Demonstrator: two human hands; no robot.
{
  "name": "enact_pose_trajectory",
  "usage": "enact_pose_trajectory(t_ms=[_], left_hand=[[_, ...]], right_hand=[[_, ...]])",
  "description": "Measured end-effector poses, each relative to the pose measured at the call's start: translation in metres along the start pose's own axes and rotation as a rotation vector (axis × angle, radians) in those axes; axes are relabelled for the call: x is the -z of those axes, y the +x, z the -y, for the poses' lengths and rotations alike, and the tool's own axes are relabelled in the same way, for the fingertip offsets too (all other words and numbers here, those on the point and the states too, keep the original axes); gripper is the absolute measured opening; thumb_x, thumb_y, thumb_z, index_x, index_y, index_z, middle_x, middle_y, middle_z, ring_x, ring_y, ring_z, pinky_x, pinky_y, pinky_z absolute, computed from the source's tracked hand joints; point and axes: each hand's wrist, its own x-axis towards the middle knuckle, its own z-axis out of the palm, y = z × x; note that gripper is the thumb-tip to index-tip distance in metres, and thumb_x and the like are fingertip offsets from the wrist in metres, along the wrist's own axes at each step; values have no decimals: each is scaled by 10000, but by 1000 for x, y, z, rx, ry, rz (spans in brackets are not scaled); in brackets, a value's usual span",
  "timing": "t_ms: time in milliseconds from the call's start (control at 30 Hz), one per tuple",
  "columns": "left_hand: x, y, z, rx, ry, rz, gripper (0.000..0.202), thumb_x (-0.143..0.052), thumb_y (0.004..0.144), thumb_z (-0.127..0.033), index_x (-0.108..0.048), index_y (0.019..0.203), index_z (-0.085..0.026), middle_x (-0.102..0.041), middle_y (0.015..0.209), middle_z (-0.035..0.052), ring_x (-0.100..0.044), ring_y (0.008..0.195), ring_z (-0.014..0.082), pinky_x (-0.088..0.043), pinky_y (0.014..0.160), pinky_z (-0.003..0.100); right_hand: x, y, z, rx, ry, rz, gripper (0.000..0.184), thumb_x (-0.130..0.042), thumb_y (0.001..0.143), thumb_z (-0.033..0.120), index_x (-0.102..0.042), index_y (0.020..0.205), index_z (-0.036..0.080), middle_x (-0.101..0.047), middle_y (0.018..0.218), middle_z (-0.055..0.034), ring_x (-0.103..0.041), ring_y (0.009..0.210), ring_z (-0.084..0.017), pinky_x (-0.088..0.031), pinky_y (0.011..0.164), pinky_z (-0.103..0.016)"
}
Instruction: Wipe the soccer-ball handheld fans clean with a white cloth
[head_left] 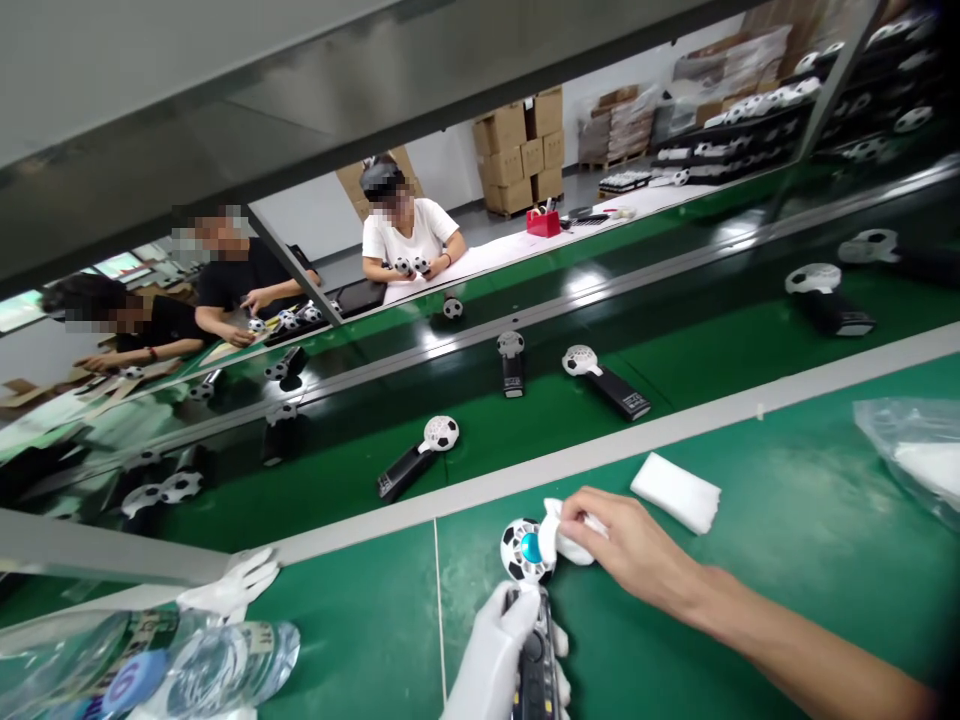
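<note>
My left hand (495, 645), in a white glove, is wrapped round the black handle of a handheld fan (516, 548). The fan's round head has a black and white football pattern with a shiny blue disc at its centre. Bare and closed, my right hand (626, 540) pinches a crumpled white cloth (571, 548) against or just beside the right side of the fan head; contact is hard to tell. A folded white cloth (675, 492) lies on the green table (360, 620) beyond my right wrist.
Past the table's grey edge (480, 490), a green conveyor belt (697, 360) carries several similar fans (439, 435). Water bottles (232, 660) and a white glove (240, 585) lie at left. A plastic bag (915, 450) is at right. People (409, 235) sit across the belt.
</note>
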Motion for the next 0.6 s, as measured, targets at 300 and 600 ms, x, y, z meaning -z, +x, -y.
enact_pose_trajectory(t_ms=[300,600], left_hand=[[-10,-6,-1,-33,70,-96,250,-439,854,-438,-343,891,-210,-568,672,-18,-500,365,111,-391,307,222],[-7,0,1,14,96,-114,292,-470,831,-473,-353,905,-216,-570,715,-7,-533,367,153,-430,299,281]], right_hand=[[-30,14,9,161,-302,7,175,-375,931,163,-488,802,195,-517,780,-3,-477,636,-147,-319,589,-289],[-29,7,12,160,-348,29,181,-376,909,131,-503,798,197,-539,779,-13,-491,641,-160,-303,560,-286]])
